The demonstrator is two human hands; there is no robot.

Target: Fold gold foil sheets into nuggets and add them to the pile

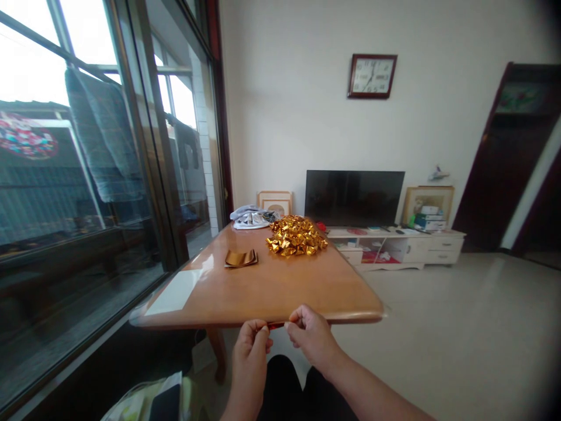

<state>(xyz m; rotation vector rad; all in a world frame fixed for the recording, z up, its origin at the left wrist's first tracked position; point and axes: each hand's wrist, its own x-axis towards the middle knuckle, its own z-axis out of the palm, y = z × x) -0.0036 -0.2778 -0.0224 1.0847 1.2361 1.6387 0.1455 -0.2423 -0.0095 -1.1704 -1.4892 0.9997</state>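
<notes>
My left hand [250,345] and my right hand [309,333] meet just below the near edge of the wooden table [280,286]. Both pinch the ends of a thin gold-orange paper strip [276,325], seen edge-on between the fingertips. Further back on the table lies a small stack of flat gold paper sheets [241,258]. Behind it, to the right, sits a heap of several folded gold paper pieces [296,235].
A grey-white cloth bundle [252,217] lies at the table's far end. Glass sliding doors run along the left. A TV [354,197] stands on a white low cabinet [394,245] by the far wall. A bag [149,400] sits on the floor at lower left.
</notes>
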